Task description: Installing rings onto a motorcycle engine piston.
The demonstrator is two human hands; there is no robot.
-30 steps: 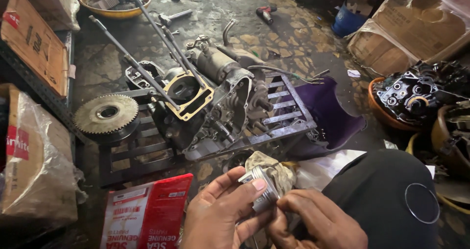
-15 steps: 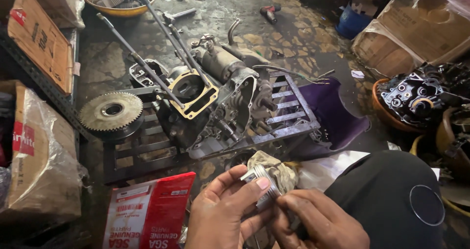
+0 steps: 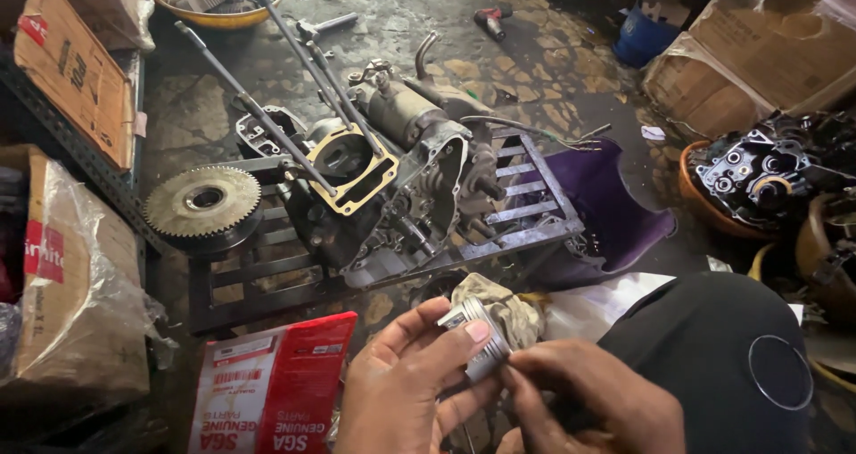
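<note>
From the head view, my left hand [image 3: 406, 387] has its fingers clamped on a small silver piston [image 3: 477, 329], thumb on top. My right hand [image 3: 588, 400] pinches its lower end, long axis slanting down-right, above the floor just near the engine case [image 3: 383, 186].

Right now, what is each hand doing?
Left hand: closed on the piston.
Right hand: fingertips pinching the piston's lower edge.

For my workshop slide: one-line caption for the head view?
Both hands hold a ribbed metal piston before a stripped engine block.
</note>
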